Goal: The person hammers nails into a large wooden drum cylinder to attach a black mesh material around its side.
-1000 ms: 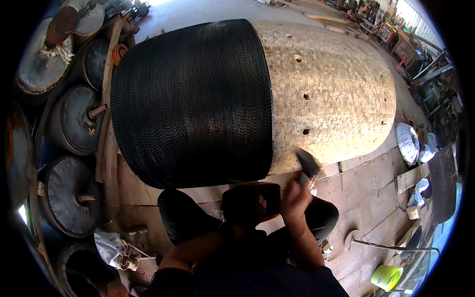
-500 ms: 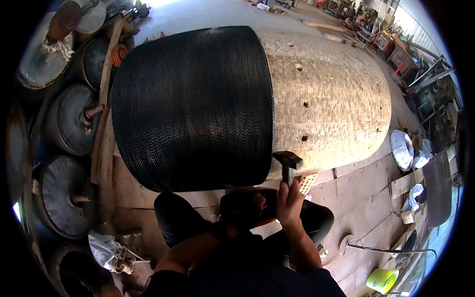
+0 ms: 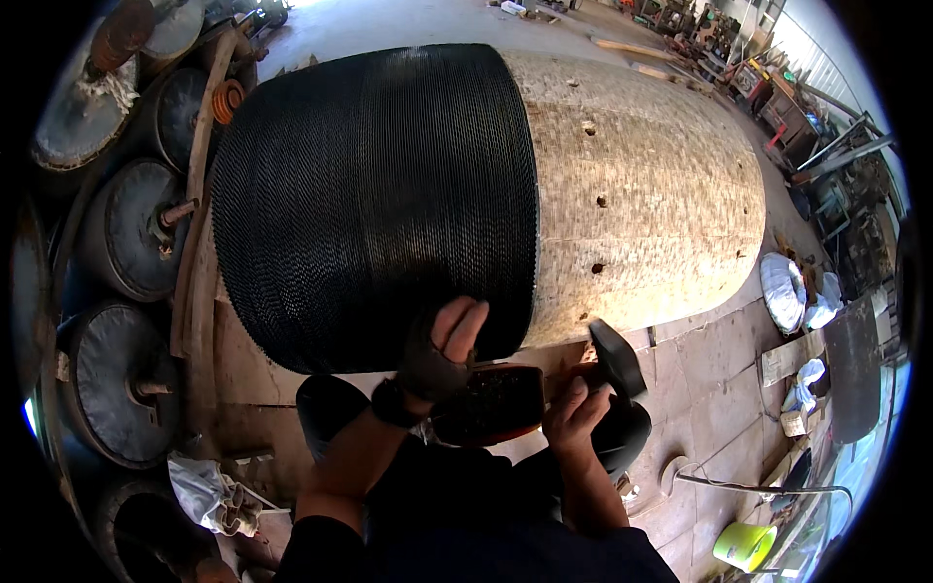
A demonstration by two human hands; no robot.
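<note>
While a red-rimmed box [image 3: 525,369] is sitting between the 2 knees, I am watching remotely as the left hand [image 3: 442,345], in a dark glove baring its fingertips, is reaching over the box's left side toward the drum's lower edge. Its fingers are curling; I cannot tell whether that grip is holding anything or touching the ridges. On the box's right, the other grip, the right hand [image 3: 575,413], is clasping a hammer [image 3: 619,360], whose black head is tilting just beside the pale end. Ahead of both hands, the big drum [image 3: 379,214] is lying crosswise, its left part showing black ridges, its right part pale and dotted with holes. Leftward, dark cylinders [image 3: 112,379] are standing in a row; farthest off, planks [image 3: 632,46] are lying on the floor.
</note>
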